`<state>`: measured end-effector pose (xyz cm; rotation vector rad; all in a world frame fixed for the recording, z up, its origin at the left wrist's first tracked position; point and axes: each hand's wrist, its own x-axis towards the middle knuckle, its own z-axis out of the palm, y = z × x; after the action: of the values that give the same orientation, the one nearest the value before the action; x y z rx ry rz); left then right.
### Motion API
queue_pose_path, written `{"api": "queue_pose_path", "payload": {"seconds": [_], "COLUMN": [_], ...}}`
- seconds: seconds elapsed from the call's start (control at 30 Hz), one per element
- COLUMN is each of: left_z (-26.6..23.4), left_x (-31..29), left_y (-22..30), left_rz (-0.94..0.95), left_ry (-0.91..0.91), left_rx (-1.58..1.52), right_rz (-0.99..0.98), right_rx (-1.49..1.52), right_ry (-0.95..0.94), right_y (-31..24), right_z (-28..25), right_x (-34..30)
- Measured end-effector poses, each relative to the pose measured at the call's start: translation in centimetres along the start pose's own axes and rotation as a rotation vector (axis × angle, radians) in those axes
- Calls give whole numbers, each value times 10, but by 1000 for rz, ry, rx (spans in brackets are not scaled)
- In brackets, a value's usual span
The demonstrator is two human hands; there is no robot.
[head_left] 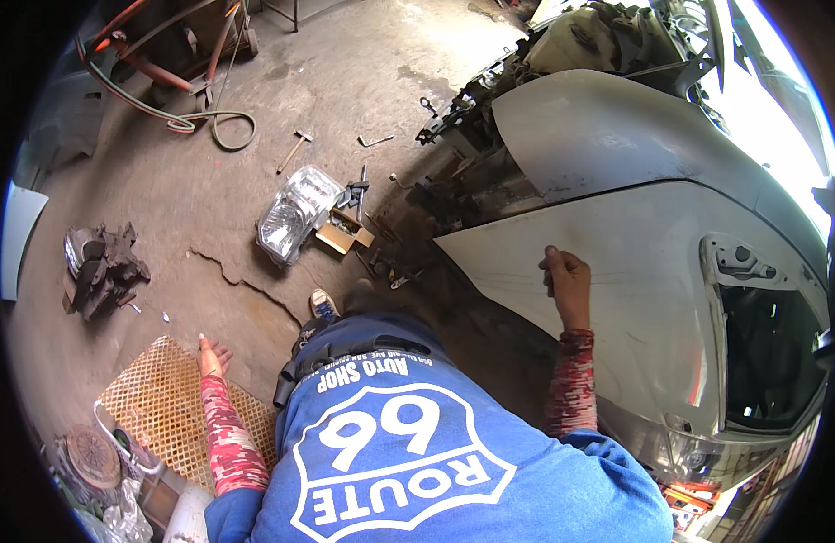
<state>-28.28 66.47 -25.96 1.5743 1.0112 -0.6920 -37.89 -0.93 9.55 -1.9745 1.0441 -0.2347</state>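
On the right side of the view, a white car fender panel (635,271) is seen, its long axis running from the lower right up toward the left, where it narrows to a pointed tip near the stripped front of the car (472,172). The right hand (567,276) is laid against the panel's face near the middle, fingers curled loosely and pointing up; no object can be seen in it, and whether anything small is pinched between the fingers cannot be told. A second white panel (598,127) is seen above the first, separated from it by a dark curved seam. A dark opening with a white bracket (743,262) is cut into the fender at its wide right end.

The left hand (209,355) is pressed open and flat, palm down, at the edge of an orange mesh sheet (164,407) lying on the concrete floor (164,208); nothing is gripped by it. Both forearms are covered by red patterned sleeves.

Farther off on the floor, a headlamp unit (295,213) is lying beside a small cardboard box (343,233), with a hammer (293,150) beyond them and coiled hoses (209,122) at the upper left. A heap of dark parts (101,267) is seen at the left.
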Motion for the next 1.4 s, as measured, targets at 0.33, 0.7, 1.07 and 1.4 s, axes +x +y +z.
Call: {"api": "queue_pose_path", "payload": {"seconds": [0.33,0.7,1.07,1.4], "left_z": [53,59,236,271], "left_x": [20,97,6,-29], "left_y": [-95,81,406,382], "left_rz": [249,234,491,359], "left_ry": [-293,-409,-426,-686], "left_rx": [340,657,546,925], "right_rz": [50,143,-122,-340], "right_rx": [165,1865,2357,2303], "right_ry": [415,243,366,333], "right_y": [23,11,-26,-6], "right_z": [54,111,123,131], "right_x": [71,89,106,130]}}
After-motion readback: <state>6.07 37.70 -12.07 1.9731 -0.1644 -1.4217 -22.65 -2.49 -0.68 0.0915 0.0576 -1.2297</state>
